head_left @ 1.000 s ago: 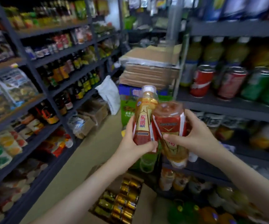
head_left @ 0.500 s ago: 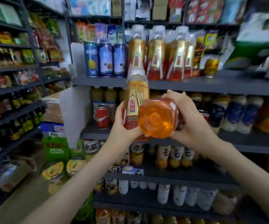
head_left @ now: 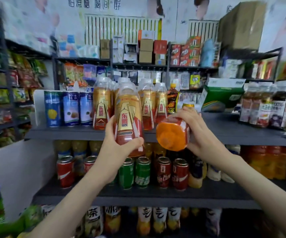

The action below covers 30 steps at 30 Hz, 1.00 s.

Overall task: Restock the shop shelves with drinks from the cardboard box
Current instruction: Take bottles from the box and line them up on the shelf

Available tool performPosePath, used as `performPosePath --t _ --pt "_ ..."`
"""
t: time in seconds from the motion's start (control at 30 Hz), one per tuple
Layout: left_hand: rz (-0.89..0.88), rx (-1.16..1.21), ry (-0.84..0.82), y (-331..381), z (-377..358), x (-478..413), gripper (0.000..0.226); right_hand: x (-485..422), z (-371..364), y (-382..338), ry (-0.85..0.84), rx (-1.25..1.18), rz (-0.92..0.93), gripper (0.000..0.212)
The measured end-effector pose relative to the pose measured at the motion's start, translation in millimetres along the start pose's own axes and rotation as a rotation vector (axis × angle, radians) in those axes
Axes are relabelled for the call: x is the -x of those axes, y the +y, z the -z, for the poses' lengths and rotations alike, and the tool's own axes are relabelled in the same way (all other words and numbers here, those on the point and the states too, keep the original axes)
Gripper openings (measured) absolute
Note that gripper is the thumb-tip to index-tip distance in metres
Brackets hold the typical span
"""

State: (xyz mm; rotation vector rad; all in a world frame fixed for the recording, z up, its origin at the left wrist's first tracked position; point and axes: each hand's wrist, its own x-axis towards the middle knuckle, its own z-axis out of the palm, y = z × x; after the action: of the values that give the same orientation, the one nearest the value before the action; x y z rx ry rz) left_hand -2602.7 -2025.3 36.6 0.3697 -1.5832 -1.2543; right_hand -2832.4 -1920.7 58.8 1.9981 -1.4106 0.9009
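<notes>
My left hand grips an upright orange drink bottle with a gold and red label, raised in front of the grey upper shelf. My right hand holds a second bottle of the same drink, tipped on its side so that its orange base faces me. Behind them, several matching bottles stand in a row on that shelf. The cardboard box is out of view.
Blue cans stand left of the bottle row; a dark bottle and a gold can stand to its right, then a green carton. Red and green cans fill the shelf below. Snack racks line the left.
The view has swung up from the aisle floor and box to the drink shelves. Both hands have risen with their bottles to the upper shelf, and the bottles have moved apart.
</notes>
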Motion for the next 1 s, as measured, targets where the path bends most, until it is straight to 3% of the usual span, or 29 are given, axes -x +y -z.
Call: performPosePath --t 0.17,0.3,0.53,0.63,0.77,0.87,0.93,1.0 --pt "-0.064 -0.007 0.011 -1 6 -32 0.097 -43 -2 46 -0.05 -0.009 0.023 0.07" --pt "-0.108 -0.026 -0.027 -9 7 -57 0.098 -58 -16 86 -0.187 0.023 -0.135 0.079" --pt "-0.139 -0.018 -0.049 -17 -4 -88 0.096 -57 -27 109 -0.344 -0.031 -0.335 0.069" --pt "-0.155 -0.013 -0.032 -19 -10 -93 0.095 -56 -20 117 -0.403 -0.025 -0.336 0.073" --pt "-0.158 -0.008 -0.008 -19 -14 -99 0.094 -60 -3 122 -0.489 0.029 -0.293 0.058" --pt "-0.172 -0.003 0.015 -21 -19 -103 0.094 -66 4 125 -0.392 -0.116 -0.392 0.057" --pt "-0.186 -0.019 0.019 -22 -24 -104 0.096 -70 9 123 -0.275 -0.303 -0.544 0.039" --pt "-0.198 -0.028 0.025 -23 -29 -106 0.099 -77 12 123 -0.223 -0.343 -0.696 0.024"
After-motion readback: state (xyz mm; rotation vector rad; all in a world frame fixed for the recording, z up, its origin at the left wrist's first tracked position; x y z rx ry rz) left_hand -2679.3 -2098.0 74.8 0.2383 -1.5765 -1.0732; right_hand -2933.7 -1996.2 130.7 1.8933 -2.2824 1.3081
